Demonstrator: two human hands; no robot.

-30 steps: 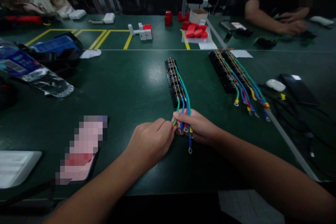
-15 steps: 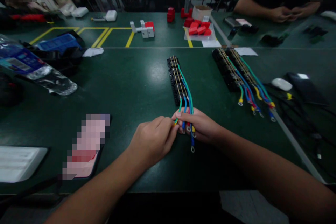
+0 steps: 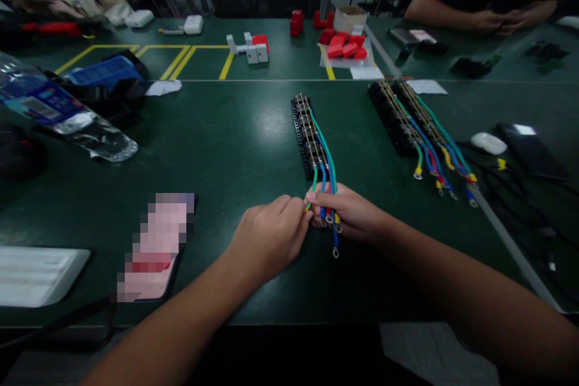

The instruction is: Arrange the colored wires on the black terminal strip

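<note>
The left hand (image 3: 271, 229) is closed, its fingertips pinching the yellow end of a short green wire (image 3: 315, 178); the exact grip is hidden behind the knuckles. The right hand (image 3: 350, 211) meets it from the right, thumb on top, gripping the bundle of wires (image 3: 333, 172) in blue, green and red. Several ring ends hang below the right fingers, and one blue-sleeved ring terminal (image 3: 335, 251) reaches nearest the person.

The wires run from the near end of a long black strip (image 3: 306, 132), which lies on the green worktop (image 3: 217, 145) just beyond the hands, pointing away. One long green wire follows its right side.

Farther right lie two similar wired strips (image 3: 402, 123), side by side, their coloured leads toward the near right. Beyond these leads are a white rounded object (image 3: 488, 143), a dark flat device (image 3: 531, 148) and tangled black cables (image 3: 520, 211).

On the left, near, are a flat pink object (image 3: 167, 235), partly pixelated, and a white box (image 3: 40, 277); farther off lie a clear bottle (image 3: 54, 111) and a blue tray (image 3: 102, 71). At the far side sit grey-white blocks (image 3: 257, 54), red pieces (image 3: 346, 46) on a clear bag and a small carton (image 3: 350, 19). At far right, another person's hands (image 3: 506, 21) rest together.
</note>
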